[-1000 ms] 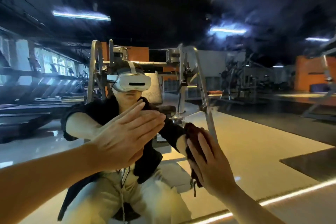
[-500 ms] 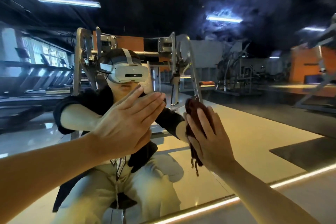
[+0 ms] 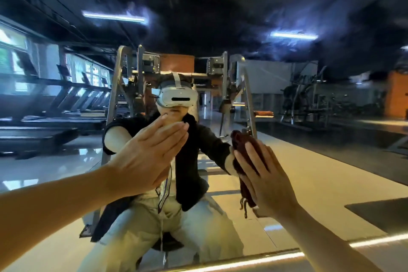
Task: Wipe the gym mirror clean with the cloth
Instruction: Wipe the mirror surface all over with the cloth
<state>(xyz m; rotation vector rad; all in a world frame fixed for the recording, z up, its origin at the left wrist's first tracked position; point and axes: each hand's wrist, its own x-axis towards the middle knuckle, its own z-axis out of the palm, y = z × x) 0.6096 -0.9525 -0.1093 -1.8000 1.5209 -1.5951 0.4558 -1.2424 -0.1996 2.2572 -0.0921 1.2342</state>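
The gym mirror (image 3: 320, 161) fills the view and reflects me seated in a headset. A dark maroon cloth (image 3: 241, 146) lies flat against the glass right of centre, frayed threads dangling at its lower end. My right hand (image 3: 265, 181) presses the cloth to the mirror with straight, spread fingers. My left hand (image 3: 145, 157) rests flat on the glass to the left, fingers straight and together, holding nothing.
A bright metal strip (image 3: 254, 260) marks the mirror's bottom edge. Reflected behind me are a steel weight machine (image 3: 238, 86), treadmills (image 3: 55, 104) at left and more gym machines (image 3: 309, 95) at right.
My right hand has slid the cloth a little to the right and up the glass. The view has tilted up and shifted. My left hand stays flat on the mirror.
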